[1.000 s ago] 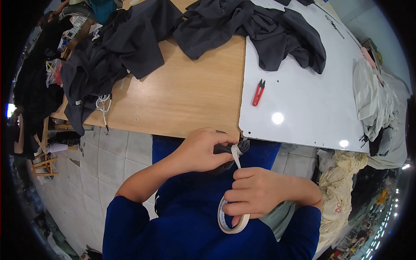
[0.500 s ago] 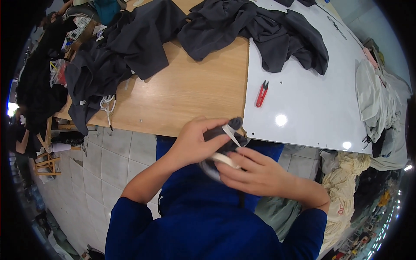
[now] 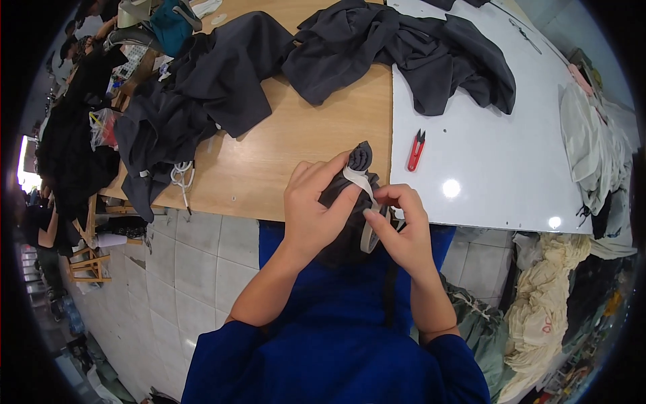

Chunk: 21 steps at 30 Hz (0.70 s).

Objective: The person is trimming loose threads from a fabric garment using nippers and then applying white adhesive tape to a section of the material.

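Note:
Dark grey fabric [image 3: 361, 157], gathered into a tight bunch, is gripped by my left hand [image 3: 315, 205], whose fingers and thumb close round its side. Across the bunch, just below its folded tip, runs a pale whitish tape [image 3: 358, 180]. My right hand [image 3: 408, 236] pinches this tape on the right side of the bunch, thumb and forefinger close together. A roll of the pale tape [image 3: 368, 240] shows edge-on under the right thumb. The lower part of the bunch hangs dark in front of my body, partly hidden by my hands.
Red thread snips [image 3: 416, 151] lie on the white board [image 3: 484, 175]. Dark grey garments [image 3: 222, 74] are heaped across the far side of the wooden table [image 3: 282, 145]. A white cord [image 3: 182, 176] hangs at its left. Cream cloth [image 3: 538, 310] is piled at right.
Both hands have moved up and away from my body with the fabric bunch, now over the table edge. My right hand has turned upright and pinches the tape near the bunch.

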{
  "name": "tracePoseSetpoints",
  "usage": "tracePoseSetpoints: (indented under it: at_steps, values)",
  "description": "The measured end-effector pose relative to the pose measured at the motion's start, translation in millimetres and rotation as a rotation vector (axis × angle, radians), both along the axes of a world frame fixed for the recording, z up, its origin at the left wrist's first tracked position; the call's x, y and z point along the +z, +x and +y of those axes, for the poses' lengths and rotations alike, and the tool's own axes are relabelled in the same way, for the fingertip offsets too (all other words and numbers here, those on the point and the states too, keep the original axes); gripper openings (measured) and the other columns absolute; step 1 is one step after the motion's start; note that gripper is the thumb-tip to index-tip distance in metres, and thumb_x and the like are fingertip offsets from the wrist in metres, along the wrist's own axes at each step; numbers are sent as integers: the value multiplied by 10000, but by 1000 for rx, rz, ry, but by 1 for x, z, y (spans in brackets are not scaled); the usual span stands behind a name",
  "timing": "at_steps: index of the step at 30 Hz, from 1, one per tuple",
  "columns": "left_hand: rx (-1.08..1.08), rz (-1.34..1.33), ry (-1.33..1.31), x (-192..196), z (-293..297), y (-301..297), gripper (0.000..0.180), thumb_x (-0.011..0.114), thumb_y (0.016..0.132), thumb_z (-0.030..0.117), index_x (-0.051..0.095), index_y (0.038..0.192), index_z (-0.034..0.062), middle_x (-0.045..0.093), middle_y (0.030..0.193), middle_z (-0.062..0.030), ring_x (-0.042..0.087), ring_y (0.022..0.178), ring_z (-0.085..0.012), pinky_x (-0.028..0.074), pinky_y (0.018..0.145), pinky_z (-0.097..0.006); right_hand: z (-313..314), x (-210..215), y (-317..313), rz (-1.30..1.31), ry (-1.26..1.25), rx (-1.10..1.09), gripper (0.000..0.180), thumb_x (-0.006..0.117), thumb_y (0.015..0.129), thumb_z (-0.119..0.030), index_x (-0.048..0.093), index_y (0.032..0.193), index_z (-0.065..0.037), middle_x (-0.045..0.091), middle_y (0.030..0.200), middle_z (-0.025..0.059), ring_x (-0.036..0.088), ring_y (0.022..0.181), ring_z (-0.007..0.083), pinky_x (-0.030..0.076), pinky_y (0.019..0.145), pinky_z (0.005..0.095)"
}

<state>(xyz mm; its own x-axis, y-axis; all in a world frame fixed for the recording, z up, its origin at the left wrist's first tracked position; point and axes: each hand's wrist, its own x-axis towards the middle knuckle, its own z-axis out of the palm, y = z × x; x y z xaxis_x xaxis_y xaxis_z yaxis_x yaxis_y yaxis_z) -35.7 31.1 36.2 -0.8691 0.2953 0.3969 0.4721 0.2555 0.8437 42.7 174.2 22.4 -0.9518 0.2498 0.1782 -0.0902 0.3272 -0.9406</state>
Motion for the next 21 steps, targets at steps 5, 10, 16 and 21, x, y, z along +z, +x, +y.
tracePoseSetpoints:
  at_steps: [5, 10, 16, 21]
  values:
    - [16, 0, 1, -4, -3, -1, 391, 667, 696, 49, 623, 1080, -5, 636, 830, -91, 510, 747, -231, 424, 715, -311, 10, -2, -2, 64, 136, 30, 176, 685, 691, -67, 563, 817, -63, 583, 843, 59, 512, 826, 247, 377, 835, 355]
    - [5, 33, -51, -3, -5, -1, 390, 682, 688, 51, 629, 1071, -4, 637, 824, -85, 506, 735, -228, 421, 714, -305, 18, 33, 7, 206, 732, -106, 222, 657, 592, -46, 595, 785, -138, 602, 835, -35, 504, 820, 188, 304, 820, 357]
    - [-35, -27, -101, -3, -9, -3, 384, 682, 707, 23, 625, 1083, -32, 656, 897, -94, 528, 790, -181, 423, 745, -279, 35, 44, 9, 420, 1138, -119, 287, 664, 623, -131, 691, 894, -224, 561, 857, -99, 420, 803, 122, 215, 772, 345]
    - [-45, -223, -98, -4, -11, -5, 343, 703, 728, 48, 639, 1054, -35, 630, 803, -88, 553, 763, -153, 435, 701, -259, 46, 52, 11, 574, 1386, -76, 285, 644, 641, -194, 697, 913, -258, 555, 886, -141, 355, 811, 104, 200, 762, 339]
